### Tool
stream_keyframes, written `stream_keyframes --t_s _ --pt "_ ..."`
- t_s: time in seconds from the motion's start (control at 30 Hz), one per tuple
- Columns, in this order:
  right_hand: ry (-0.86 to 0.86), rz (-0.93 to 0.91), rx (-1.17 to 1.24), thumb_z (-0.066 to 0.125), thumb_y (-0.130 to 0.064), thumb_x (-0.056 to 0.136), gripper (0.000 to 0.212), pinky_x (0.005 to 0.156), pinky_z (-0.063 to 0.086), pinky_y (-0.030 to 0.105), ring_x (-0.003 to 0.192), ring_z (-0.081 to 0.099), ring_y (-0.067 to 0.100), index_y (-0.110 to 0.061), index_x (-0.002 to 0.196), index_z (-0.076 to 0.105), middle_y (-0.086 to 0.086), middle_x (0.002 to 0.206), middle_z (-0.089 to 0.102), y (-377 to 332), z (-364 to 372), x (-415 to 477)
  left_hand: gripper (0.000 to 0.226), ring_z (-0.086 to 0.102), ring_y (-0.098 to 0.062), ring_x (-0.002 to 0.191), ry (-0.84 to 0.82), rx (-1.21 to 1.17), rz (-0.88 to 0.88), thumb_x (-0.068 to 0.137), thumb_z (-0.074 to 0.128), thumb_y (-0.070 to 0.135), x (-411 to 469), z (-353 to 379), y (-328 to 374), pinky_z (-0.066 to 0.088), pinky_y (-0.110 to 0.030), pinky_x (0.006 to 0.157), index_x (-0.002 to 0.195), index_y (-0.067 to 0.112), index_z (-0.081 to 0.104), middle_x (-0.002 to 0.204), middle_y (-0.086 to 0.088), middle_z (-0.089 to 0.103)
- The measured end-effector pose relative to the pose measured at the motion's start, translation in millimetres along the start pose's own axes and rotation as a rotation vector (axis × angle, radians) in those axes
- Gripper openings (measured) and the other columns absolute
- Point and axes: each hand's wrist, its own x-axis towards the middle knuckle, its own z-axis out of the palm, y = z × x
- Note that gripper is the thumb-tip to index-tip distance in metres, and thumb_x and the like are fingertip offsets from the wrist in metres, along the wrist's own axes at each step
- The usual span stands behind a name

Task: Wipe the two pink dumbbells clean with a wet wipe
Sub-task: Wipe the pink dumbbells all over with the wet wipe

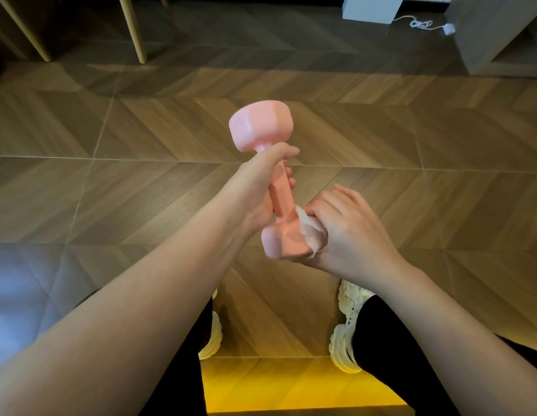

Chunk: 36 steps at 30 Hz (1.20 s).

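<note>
A pink dumbbell is held up in the air above the floor, tilted with one head far and one head near. My left hand grips its handle from the left, fingers curled round it. My right hand cups the near head from the right and holds a crumpled white wet wipe against it. The wipe covers the right side of that near head. Only one dumbbell is in view.
Wood-patterned chevron floor lies below. Wooden furniture legs stand at the far left. A grey cabinet and a white cable are at the far right. My white shoes and black trousers show at the bottom.
</note>
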Motion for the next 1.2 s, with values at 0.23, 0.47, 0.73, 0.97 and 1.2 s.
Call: stream_keyframes --t_s 0.23,0.47,0.73,0.97,1.2 --pt "-0.214 0.141 0.308 0.087 -0.040 0.068 0.046 0.075 0.044 0.030 0.082 0.050 0.005 -0.020 0.104 0.066 -0.020 0.088 0.050 -4 -10 6 0.026 0.040 -0.010 0.042 -0.041 -0.056 0.057 0.090 0.061 0.031 1 -1 5 0.035 -0.022 0.050 0.071 0.021 0.046 0.054 0.007 0.045" --pt "-0.221 0.370 0.503 0.062 -0.012 0.095 0.054 0.054 0.036 0.016 0.054 0.053 -0.004 -0.058 0.067 0.062 -0.028 0.057 0.058 6 -17 -4 0.048 0.045 -0.011 0.048 0.069 0.185 0.173 0.077 0.064 0.060 3 -11 12 0.040 -0.026 0.050 0.101 0.019 0.060 0.068 0.004 0.051" --pt "0.236 0.796 0.787 0.052 -0.023 0.090 0.028 0.052 0.034 0.014 0.054 0.044 -0.001 -0.030 0.066 0.063 -0.019 0.059 0.052 29 -29 8 0.055 0.042 -0.007 0.047 0.004 0.578 0.367 0.073 0.058 0.075 4 -15 -10 0.035 -0.021 0.042 0.092 0.023 0.060 0.060 0.012 0.051" --pt "0.411 0.784 0.636 0.054 -0.004 0.085 0.016 0.054 0.026 0.029 0.061 0.034 0.011 0.011 0.085 0.057 0.027 0.072 0.047 29 -37 9 0.051 0.057 0.014 0.063 -0.057 0.980 0.545 0.065 0.050 0.085 -3 -13 -17 0.037 -0.006 0.050 0.090 0.041 0.054 0.069 0.034 0.062" --pt "0.347 0.515 0.654 0.050 -0.012 0.091 0.036 0.048 0.047 0.038 0.050 0.047 0.009 -0.030 0.111 0.075 -0.018 0.064 0.062 11 -37 2 0.052 0.056 0.019 0.087 -0.058 1.030 0.590 0.065 0.049 0.088 -3 -16 -21 0.039 -0.008 0.059 0.098 0.048 0.053 0.084 0.033 0.063"
